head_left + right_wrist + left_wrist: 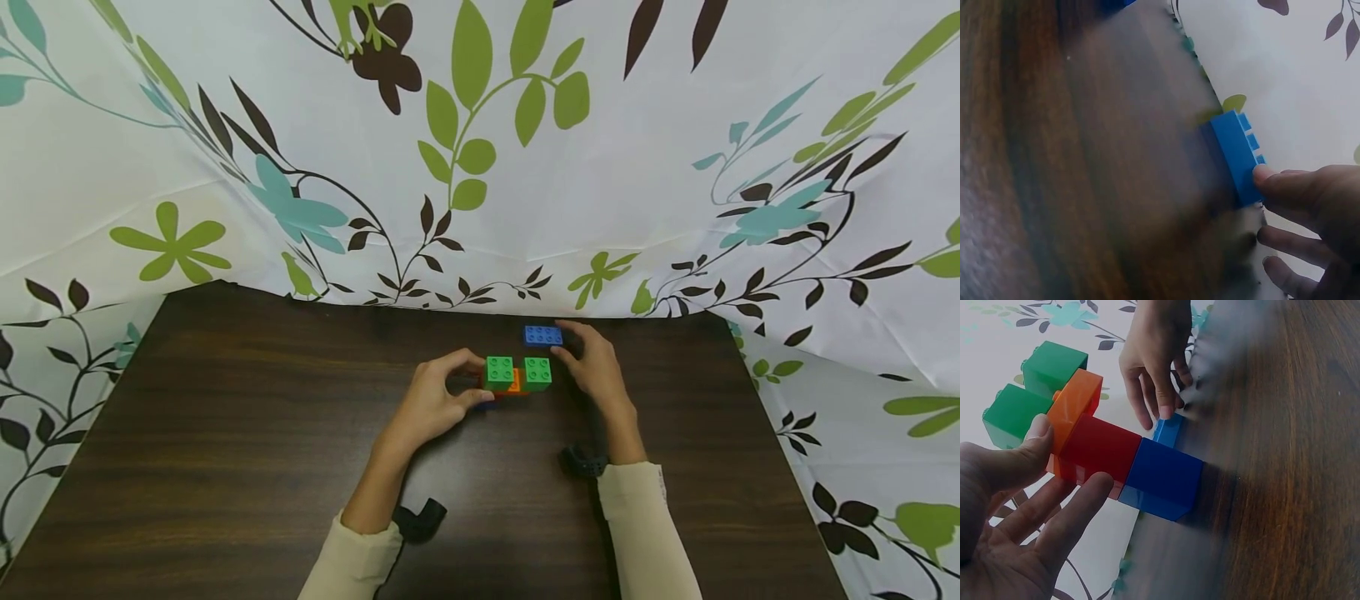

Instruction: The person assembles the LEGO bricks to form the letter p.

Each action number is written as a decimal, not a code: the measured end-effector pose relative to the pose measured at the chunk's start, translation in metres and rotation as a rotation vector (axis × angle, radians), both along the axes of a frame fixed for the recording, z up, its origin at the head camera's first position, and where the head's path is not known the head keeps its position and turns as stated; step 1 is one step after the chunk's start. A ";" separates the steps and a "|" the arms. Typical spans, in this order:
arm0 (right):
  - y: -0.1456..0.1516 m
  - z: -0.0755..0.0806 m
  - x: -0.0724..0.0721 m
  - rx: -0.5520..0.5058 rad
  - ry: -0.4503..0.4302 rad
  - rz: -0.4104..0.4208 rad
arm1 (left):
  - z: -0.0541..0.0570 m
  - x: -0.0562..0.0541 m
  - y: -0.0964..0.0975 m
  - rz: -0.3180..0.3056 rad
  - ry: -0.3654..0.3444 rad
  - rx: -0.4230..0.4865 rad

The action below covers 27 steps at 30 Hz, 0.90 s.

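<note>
My left hand (433, 393) holds a stack of toy building blocks, its thumb along the orange block (1076, 406) and its fingers by the red block (1100, 449). Two green blocks (1054, 365) sit side by side on top of the orange one. Below the red comes a dark blue block (1163, 475), lowest in the stack and close over the tabletop. At the back of the table, my right hand (597, 367) pinches the right end of a long blue brick (542, 336). Studs on this brick face up, and its far end shows free in the right wrist view.
The dark wood table (300, 433) ends just behind the blue brick, where a white leaf-patterned cloth (525, 225) hangs. Black wrist-worn devices (422, 521) sit below both forearms, close over the tabletop.
</note>
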State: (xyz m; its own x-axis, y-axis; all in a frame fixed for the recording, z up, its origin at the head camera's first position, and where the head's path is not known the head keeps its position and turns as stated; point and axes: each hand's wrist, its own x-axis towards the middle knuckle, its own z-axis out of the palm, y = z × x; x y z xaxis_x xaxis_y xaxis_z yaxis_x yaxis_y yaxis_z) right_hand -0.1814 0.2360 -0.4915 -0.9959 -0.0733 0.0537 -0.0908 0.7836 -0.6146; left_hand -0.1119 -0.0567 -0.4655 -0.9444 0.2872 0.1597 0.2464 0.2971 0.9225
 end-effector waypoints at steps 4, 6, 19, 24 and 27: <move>-0.001 -0.004 -0.001 0.025 0.020 -0.003 | -0.001 0.000 0.001 0.001 0.001 -0.005; 0.000 -0.006 -0.001 0.034 0.029 0.005 | -0.002 0.000 0.001 0.001 -0.003 -0.005; -0.001 -0.001 0.002 0.001 0.073 0.004 | -0.002 -0.001 0.000 -0.001 0.004 -0.004; -0.002 0.005 0.005 -0.009 0.113 -0.004 | -0.003 -0.002 0.000 -0.003 0.010 -0.004; -0.003 0.010 0.008 -0.005 0.139 0.000 | -0.005 -0.002 -0.001 -0.003 0.019 0.003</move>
State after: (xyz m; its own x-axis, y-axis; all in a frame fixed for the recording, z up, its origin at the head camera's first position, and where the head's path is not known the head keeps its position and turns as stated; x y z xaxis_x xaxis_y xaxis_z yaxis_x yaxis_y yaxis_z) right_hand -0.1737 0.2326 -0.4819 -0.9788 -0.0724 0.1918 -0.1753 0.7807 -0.5998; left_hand -0.1138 -0.0576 -0.4703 -0.9404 0.2898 0.1782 0.2646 0.2937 0.9186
